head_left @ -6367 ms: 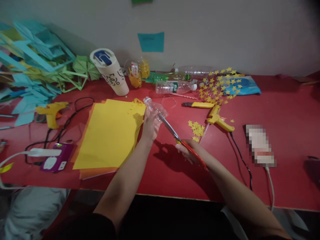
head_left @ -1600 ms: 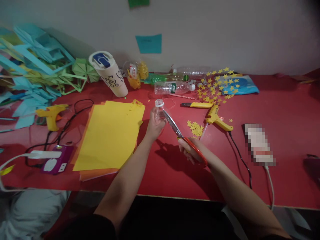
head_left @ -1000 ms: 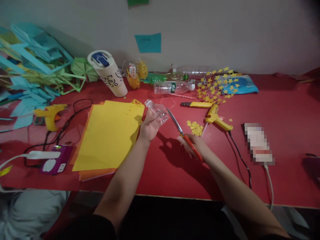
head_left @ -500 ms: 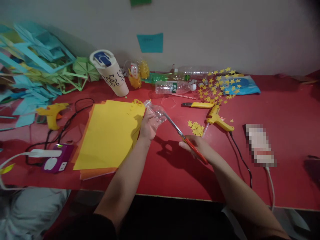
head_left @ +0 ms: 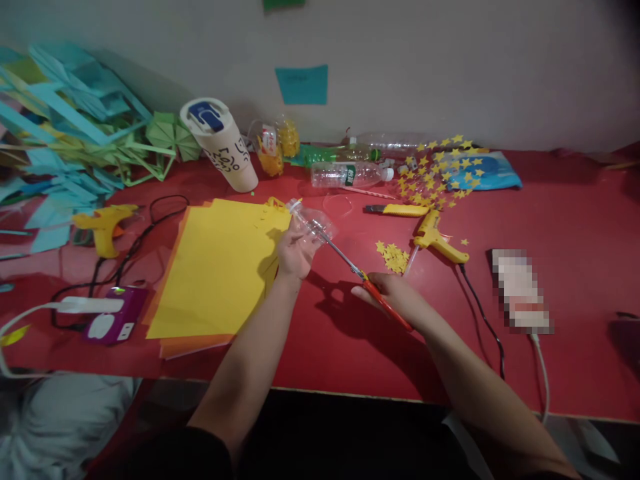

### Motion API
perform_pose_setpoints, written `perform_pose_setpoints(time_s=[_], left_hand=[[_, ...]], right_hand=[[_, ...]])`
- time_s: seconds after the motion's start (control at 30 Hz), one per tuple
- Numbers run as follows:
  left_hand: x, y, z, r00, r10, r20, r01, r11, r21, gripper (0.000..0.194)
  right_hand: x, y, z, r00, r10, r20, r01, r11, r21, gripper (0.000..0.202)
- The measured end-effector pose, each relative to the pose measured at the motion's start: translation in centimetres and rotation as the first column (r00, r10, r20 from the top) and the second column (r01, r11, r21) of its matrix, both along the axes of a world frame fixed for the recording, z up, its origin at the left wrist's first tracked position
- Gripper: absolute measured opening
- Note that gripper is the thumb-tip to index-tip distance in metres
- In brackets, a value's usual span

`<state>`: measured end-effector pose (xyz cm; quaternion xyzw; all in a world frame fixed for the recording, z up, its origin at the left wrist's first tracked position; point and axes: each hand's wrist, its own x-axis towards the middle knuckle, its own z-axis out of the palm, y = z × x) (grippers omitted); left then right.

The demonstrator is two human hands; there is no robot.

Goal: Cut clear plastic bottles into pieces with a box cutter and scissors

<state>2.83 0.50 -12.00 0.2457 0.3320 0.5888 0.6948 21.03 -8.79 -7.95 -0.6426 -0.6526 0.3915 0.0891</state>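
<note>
My left hand is closed around a clear plastic bottle piece, its capped neck pointing up and left. In my right hand is a pair of scissors with red-orange handles. The scissor blades reach up and left into the clear plastic, close to my left fingers. Just beyond my right hand lies a small pile of yellow stars, beside a yellow glue gun. Left of my left hand, a stack of yellow paper rests over orange sheets.
At the back stand a white tumbler and several lying bottles, one with a green label. A yellow box cutter, a corded phone, a second glue gun and a purple power block are on the red table.
The scissors have moved left, and their blades now reach farther into the clear plastic. My right hand has shifted slightly left with them. My left hand stays nearly in place.
</note>
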Motion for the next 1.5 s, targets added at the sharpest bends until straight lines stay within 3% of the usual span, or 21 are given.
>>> perform_pose_setpoints(time_s=[0.27,0.4,0.63,1.0,1.27,1.5], left_hand=[[0.1,0.3,-0.5,1.000,0.020,-0.020,-0.020,0.999,-0.030,0.057],[0.3,0.3,-0.6,0.999,0.045,0.021,-0.044,0.997,-0.057,0.050],[0.2,0.3,-0.4,0.995,0.093,0.034,-0.091,0.994,-0.066,0.038],[0.1,1.0,-0.9,0.988,0.153,0.013,-0.152,0.986,-0.066,0.042],[0.3,0.7,-0.7,0.991,0.132,-0.020,-0.133,0.989,-0.066,0.049],[0.7,0.3,-0.2,0.987,0.154,-0.054,-0.157,0.987,-0.046,0.046]], right_hand=[[0.2,0.2,0.0,0.998,-0.069,0.009,0.069,0.997,0.021,0.066],[0.2,0.3,-0.1,0.998,-0.068,0.015,0.068,0.997,0.028,0.067],[0.8,0.1,0.3,0.988,-0.020,-0.156,0.005,0.995,-0.097,0.067],[1.9,0.4,0.9,0.982,0.051,-0.180,-0.079,0.985,-0.154,0.068],[0.9,0.0,0.6,0.959,-0.028,-0.281,-0.045,0.967,-0.250,0.066],[0.1,-0.3,0.2,0.941,-0.052,-0.333,-0.036,0.967,-0.251,0.061]])
